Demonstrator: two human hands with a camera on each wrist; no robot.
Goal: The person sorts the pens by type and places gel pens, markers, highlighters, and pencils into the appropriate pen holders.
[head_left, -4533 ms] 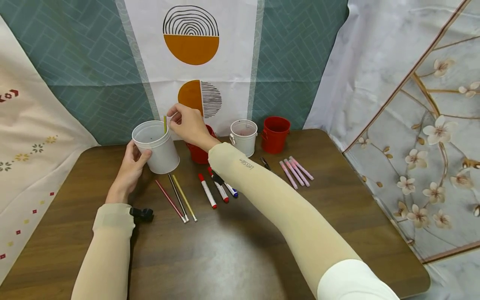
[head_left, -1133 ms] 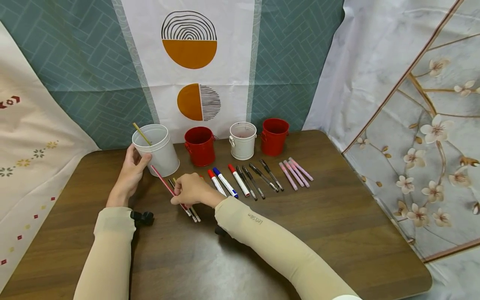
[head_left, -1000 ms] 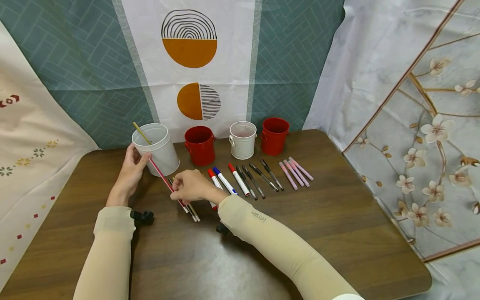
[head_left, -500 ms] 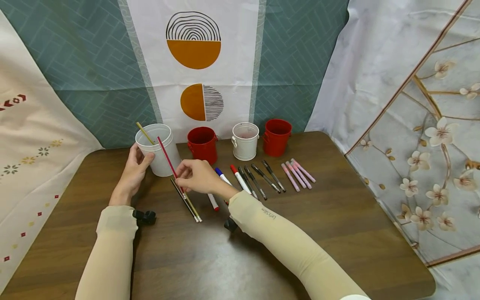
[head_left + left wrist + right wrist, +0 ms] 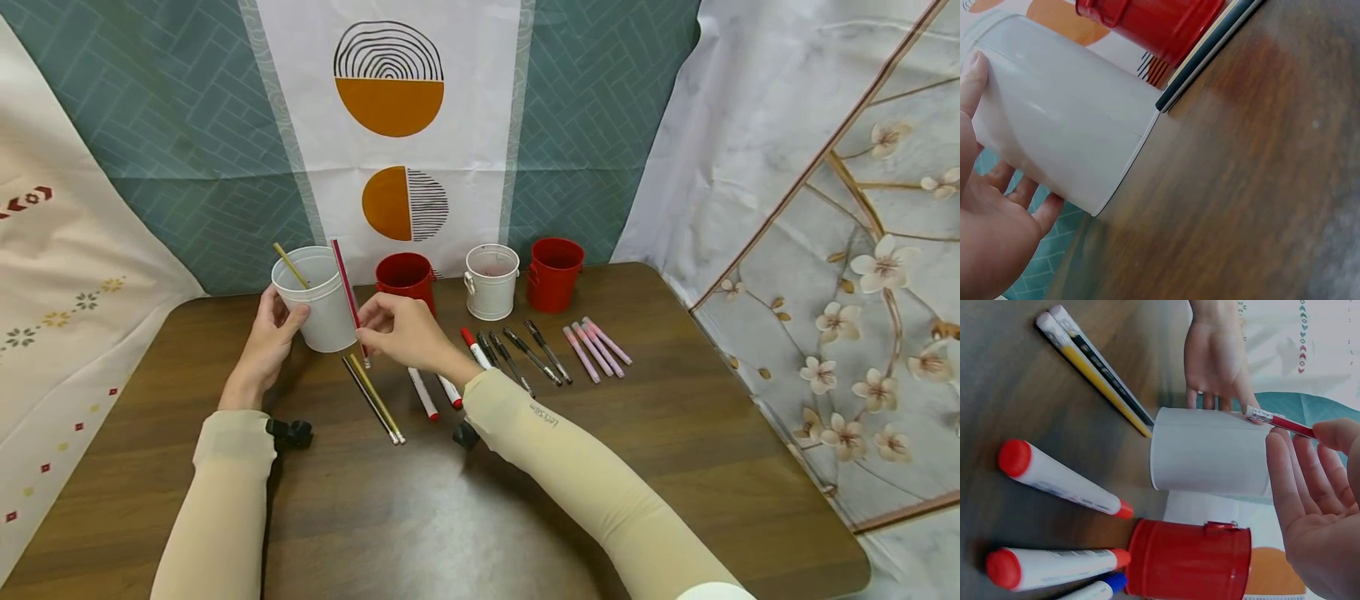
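Note:
My left hand (image 5: 262, 346) holds the large white bucket (image 5: 324, 312) at its left side, thumb on the near side and fingers round the far side. A yellow pencil (image 5: 291, 265) leans inside that bucket. My right hand (image 5: 408, 333) pinches a red pencil (image 5: 346, 283) between thumb and fingers, in front of the bucket's right side. The pencil is raised off the table, nearly upright, its eraser end (image 5: 1261, 415) down. Below it, a black pencil (image 5: 365, 397) and another yellow pencil (image 5: 381, 403) lie side by side on the table.
A red bucket (image 5: 406, 279), partly behind my right hand, a small white bucket (image 5: 491, 292) and another red bucket (image 5: 555, 279) stand along the back. Whiteboard markers (image 5: 423, 394), several black pens (image 5: 531, 356) and several pink pens (image 5: 596, 350) lie before them.
My right hand has let go of the yellow pencil, now leaning in the bucket. It has taken the red pencil from the table and lifted it up beside the bucket. The left hand stays put.

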